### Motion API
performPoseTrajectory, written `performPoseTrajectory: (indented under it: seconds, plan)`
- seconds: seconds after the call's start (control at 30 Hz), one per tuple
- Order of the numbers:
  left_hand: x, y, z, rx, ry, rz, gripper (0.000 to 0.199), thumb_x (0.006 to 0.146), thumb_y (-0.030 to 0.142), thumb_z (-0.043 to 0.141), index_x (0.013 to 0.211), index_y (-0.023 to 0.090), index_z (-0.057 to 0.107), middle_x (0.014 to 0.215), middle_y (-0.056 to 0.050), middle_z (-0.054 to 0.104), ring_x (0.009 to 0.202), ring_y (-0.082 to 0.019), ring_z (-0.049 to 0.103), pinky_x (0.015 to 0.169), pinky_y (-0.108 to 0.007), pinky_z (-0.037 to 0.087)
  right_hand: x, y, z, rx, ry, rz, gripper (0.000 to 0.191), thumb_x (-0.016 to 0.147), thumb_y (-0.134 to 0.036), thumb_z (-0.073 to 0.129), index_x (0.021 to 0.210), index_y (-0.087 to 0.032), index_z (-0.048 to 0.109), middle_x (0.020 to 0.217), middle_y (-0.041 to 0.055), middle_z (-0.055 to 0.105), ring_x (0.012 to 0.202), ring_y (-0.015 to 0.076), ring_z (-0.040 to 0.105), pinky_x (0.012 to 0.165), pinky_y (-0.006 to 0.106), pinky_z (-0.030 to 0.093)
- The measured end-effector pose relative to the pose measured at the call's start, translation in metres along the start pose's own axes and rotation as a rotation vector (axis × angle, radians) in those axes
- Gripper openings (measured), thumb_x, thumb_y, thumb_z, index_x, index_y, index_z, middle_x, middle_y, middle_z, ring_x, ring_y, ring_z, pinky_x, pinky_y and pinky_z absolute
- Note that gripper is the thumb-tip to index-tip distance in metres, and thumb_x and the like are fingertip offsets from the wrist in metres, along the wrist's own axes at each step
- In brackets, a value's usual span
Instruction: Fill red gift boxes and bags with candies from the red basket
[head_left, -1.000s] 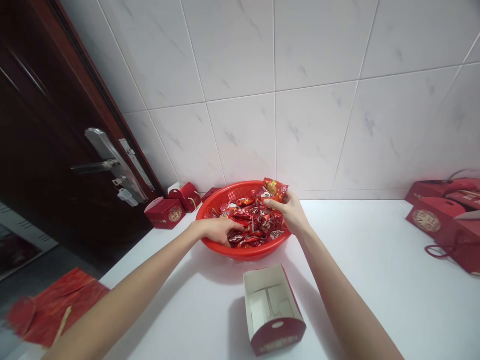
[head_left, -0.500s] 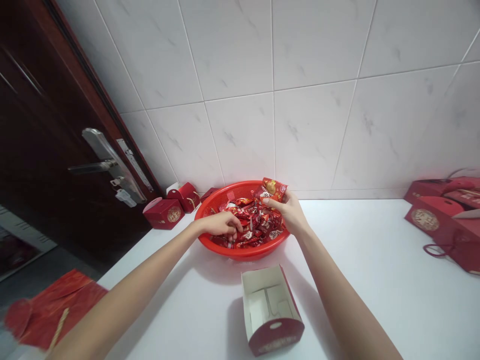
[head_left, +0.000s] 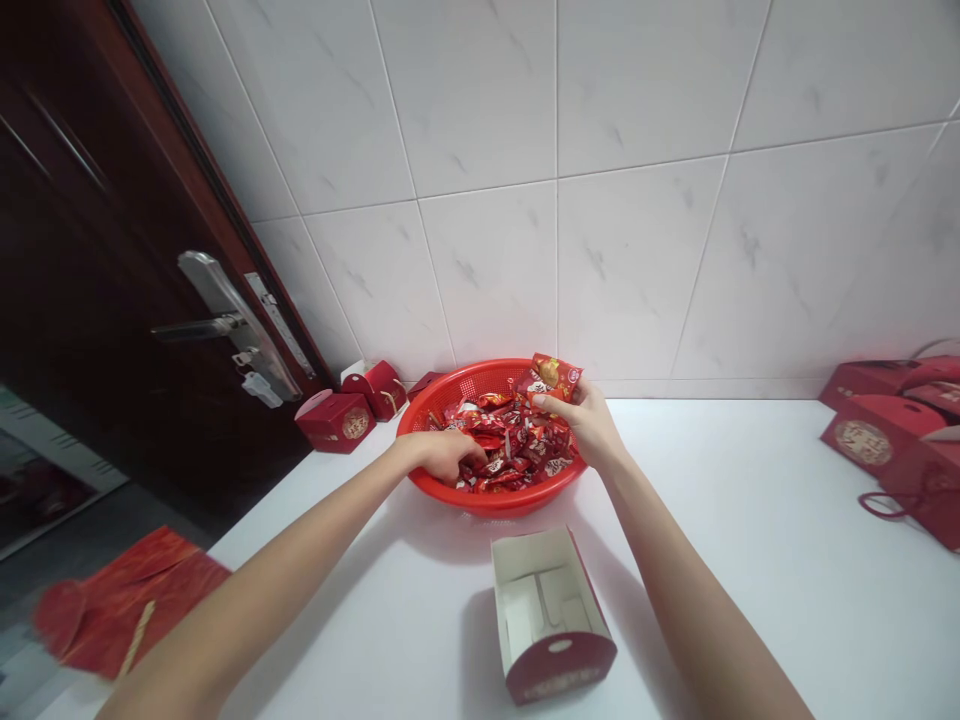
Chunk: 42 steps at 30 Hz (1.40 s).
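A red plastic basket [head_left: 491, 508] holds a heap of red foil snack packets [head_left: 517, 465]. My right hand [head_left: 592, 425] is closed on a red snack packet [head_left: 555, 374], keeping it upright at the basket's far right rim. My left hand [head_left: 448, 455] reaches over the left rim into the heap. Its fingers are curled together among the packets; the tips are hidden, and I cannot make out what they grip. Nearer to me stands an open dark red box [head_left: 561, 668] with a white inside; no packets show in it.
Small red gift boxes [head_left: 337, 420] stand behind the basket at left, against the tiled wall [head_left: 637, 270]. More red boxes [head_left: 862, 440] sit at far right. A red bag with a rope handle [head_left: 127, 605] lies at the white table's left edge. Beyond is a dark door [head_left: 90, 270].
My left hand has pushed deeper into the packets, its fingertips now more hidden. The right hand still holds its packet at the rim. The whole view has shifted slightly.
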<state>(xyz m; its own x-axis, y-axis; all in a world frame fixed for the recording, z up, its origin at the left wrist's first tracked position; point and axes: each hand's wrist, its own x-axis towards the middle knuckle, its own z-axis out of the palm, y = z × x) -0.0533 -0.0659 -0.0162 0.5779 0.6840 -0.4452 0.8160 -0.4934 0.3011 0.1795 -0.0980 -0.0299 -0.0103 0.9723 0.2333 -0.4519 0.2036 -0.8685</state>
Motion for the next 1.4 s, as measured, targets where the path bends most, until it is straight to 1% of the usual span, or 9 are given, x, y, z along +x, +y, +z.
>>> performPoseTrajectory:
  seconds: [0.13, 0.23, 0.37, 0.7, 0.87, 1.0, 1.13, 1.23, 1.4]
  plan:
    - [-0.003, -0.010, -0.006, -0.323, -0.014, 0.010, 0.041, 0.062, 0.022, 0.073, 0.103, 0.022, 0.076, 0.085, -0.004, 0.076, 0.080, -0.022, 0.069, 0.072, -0.028, 0.051, 0.001, 0.001, -0.001, -0.012, -0.006, -0.010, 0.050, 0.055, -0.031, 0.090, 0.098, -0.019, 0.067, 0.097, 0.0072, 0.077, 0.091, 0.0285, 0.072, 0.085, 0.045, 0.060]
    - [-0.013, -0.015, -0.012, -0.502, 0.089, 0.090, 0.043, 0.060, 0.028, 0.081, 0.102, 0.023, 0.076, 0.088, -0.002, 0.074, 0.088, -0.022, 0.069, 0.079, -0.029, 0.052, 0.001, 0.002, -0.001, -0.016, -0.012, -0.015, 0.050, 0.055, -0.031, 0.090, 0.097, -0.018, 0.067, 0.097, 0.0078, 0.077, 0.091, 0.0286, 0.073, 0.086, 0.045, 0.059]
    - [-0.025, -0.008, -0.015, -0.513, 0.306, 0.145, 0.042, 0.059, 0.028, 0.084, 0.100, 0.021, 0.075, 0.098, -0.003, 0.072, 0.096, -0.022, 0.064, 0.085, -0.030, 0.050, 0.001, 0.002, -0.001, -0.017, -0.015, -0.019, 0.051, 0.055, -0.030, 0.090, 0.098, -0.018, 0.067, 0.098, 0.0082, 0.077, 0.091, 0.0287, 0.073, 0.086, 0.045, 0.059]
    - [-0.022, 0.012, -0.014, -0.632, 0.573, 0.163, 0.062, 0.063, 0.039, 0.085, 0.120, 0.021, 0.068, 0.107, -0.006, 0.068, 0.091, -0.022, 0.066, 0.081, -0.036, 0.055, 0.000, 0.000, -0.001, -0.013, -0.030, -0.014, 0.053, 0.054, -0.031, 0.092, 0.100, -0.019, 0.067, 0.097, 0.0077, 0.078, 0.091, 0.0294, 0.073, 0.085, 0.045, 0.060]
    - [-0.021, 0.029, -0.017, -0.732, 0.725, 0.199, 0.051, 0.069, 0.047, 0.081, 0.111, 0.018, 0.073, 0.114, -0.010, 0.072, 0.099, -0.025, 0.068, 0.087, -0.038, 0.056, 0.000, 0.001, -0.002, -0.007, -0.048, -0.013, 0.053, 0.054, -0.030, 0.092, 0.100, -0.019, 0.068, 0.095, 0.0073, 0.078, 0.089, 0.0287, 0.073, 0.085, 0.045, 0.060]
    - [-0.019, 0.037, -0.020, -0.749, 0.758, 0.251, 0.047, 0.074, 0.047, 0.077, 0.111, 0.018, 0.075, 0.118, -0.010, 0.073, 0.107, -0.029, 0.067, 0.095, -0.041, 0.053, 0.000, 0.000, -0.002, -0.004, -0.065, 0.013, 0.054, 0.054, -0.030, 0.092, 0.101, -0.019, 0.068, 0.097, 0.0072, 0.077, 0.089, 0.0287, 0.073, 0.085, 0.045, 0.060]
    - [-0.016, 0.039, -0.019, -0.733, 0.789, 0.302, 0.056, 0.073, 0.041, 0.078, 0.123, 0.018, 0.068, 0.128, -0.012, 0.069, 0.118, -0.029, 0.062, 0.101, -0.042, 0.051, -0.001, -0.001, -0.002, -0.005, -0.078, 0.015, 0.056, 0.055, -0.030, 0.092, 0.104, -0.021, 0.068, 0.102, 0.0062, 0.077, 0.094, 0.0284, 0.073, 0.086, 0.044, 0.060]
    - [-0.014, 0.037, -0.018, -0.757, 0.809, 0.296, 0.065, 0.071, 0.040, 0.080, 0.129, 0.018, 0.061, 0.123, -0.012, 0.069, 0.112, -0.028, 0.064, 0.095, -0.043, 0.054, -0.002, -0.002, -0.001, -0.003, -0.089, 0.021, 0.055, 0.055, -0.031, 0.091, 0.104, -0.021, 0.068, 0.104, 0.0063, 0.077, 0.095, 0.0279, 0.073, 0.086, 0.043, 0.060]
    - [-0.010, 0.031, -0.019, -0.761, 0.855, 0.266, 0.060, 0.069, 0.041, 0.081, 0.120, 0.017, 0.062, 0.116, -0.010, 0.068, 0.104, -0.026, 0.066, 0.089, -0.041, 0.056, -0.001, 0.000, -0.001, 0.006, -0.077, 0.033, 0.055, 0.054, -0.030, 0.092, 0.102, -0.020, 0.067, 0.101, 0.0071, 0.076, 0.089, 0.0277, 0.073, 0.076, 0.042, 0.062]
